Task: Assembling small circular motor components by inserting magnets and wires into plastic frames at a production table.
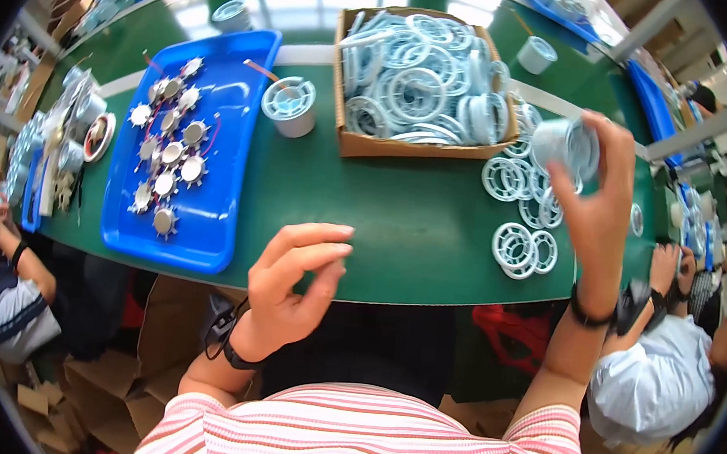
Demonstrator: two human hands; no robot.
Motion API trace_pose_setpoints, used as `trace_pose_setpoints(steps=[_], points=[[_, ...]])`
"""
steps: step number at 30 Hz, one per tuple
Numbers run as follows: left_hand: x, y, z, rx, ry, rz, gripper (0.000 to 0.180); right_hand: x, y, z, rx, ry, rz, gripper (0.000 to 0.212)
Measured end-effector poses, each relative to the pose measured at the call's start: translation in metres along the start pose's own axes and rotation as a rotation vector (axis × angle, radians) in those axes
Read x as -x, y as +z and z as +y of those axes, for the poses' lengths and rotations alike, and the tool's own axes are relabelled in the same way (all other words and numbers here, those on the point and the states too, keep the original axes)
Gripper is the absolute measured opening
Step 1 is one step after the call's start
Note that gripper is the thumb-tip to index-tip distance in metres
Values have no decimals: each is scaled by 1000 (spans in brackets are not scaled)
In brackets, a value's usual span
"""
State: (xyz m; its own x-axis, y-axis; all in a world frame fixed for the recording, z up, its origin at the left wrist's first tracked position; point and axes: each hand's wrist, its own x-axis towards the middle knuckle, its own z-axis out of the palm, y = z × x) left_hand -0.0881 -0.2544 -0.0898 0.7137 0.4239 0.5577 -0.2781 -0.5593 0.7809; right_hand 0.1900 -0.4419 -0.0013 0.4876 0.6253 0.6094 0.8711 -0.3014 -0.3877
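Note:
My right hand is closed around a pale plastic cup-shaped part, raised over the right side of the green table. Under and beside it lie several loose pale plastic rings, some overlapping. My left hand hovers at the table's near edge, fingers curved and apart from the thumb, with nothing between them. A cardboard box heaped with more pale rings stands at the middle back.
Left of the box stands a white cup-shaped part with a spoked top. A blue tray holds several small metal motors with wires. Another white cup stands at the back. People sit working on both sides.

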Motion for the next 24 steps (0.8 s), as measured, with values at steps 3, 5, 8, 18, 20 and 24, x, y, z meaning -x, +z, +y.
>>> trace_pose_setpoints(steps=[3, 5, 8, 18, 20, 24], points=[[-12, -5, 26, -65, 82, -11, 22, 37, 22, -72, -223, -79, -76, 59], [-21, -20, 35, -124, 124, -14, 21, 55, 36, -89, -317, -64, -160, 61], [-32, -48, 43, -541, 8, -153, 22, 69, 64, -96, -408, -60, -267, 63], [-51, -137, -35, -909, -294, -261, 31, 86, 104, -102, -510, -73, -278, 68], [-57, -148, -35, -845, -347, -302, 32, 87, 106, -102, -506, -80, -269, 69], [-57, -154, -29, -669, -446, -382, 35, 88, 106, -100, -496, -85, -269, 69]])
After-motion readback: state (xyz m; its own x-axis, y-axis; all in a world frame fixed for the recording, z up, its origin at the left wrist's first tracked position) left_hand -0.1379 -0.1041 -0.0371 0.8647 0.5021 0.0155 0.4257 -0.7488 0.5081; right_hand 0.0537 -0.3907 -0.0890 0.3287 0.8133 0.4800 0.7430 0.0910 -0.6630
